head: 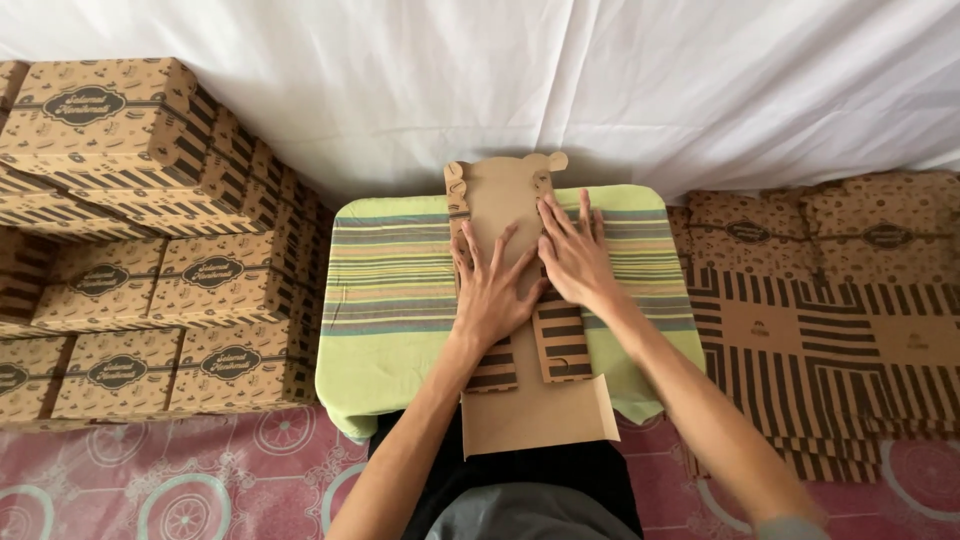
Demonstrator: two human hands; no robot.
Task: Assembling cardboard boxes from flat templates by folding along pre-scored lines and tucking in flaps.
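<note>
A flat brown cardboard box blank [530, 410] with striped side flaps lies lengthwise on a small table covered by a green striped cloth [390, 290]. My left hand [492, 290] presses flat on the blank's middle, fingers spread. Beside it, my right hand [572, 255] also lies flat on the blank, slightly farther from me, fingers pointing away. Both side flaps are folded inward under my palms. The blank's near end hangs over the table edge above my lap.
Several folded printed cardboard boxes [150, 290] are stacked at the left, up to three high. A pile of flat printed blanks [820, 330] lies on the floor at the right. A white sheet [600, 80] hangs behind. A pink patterned mat [150, 480] covers the floor.
</note>
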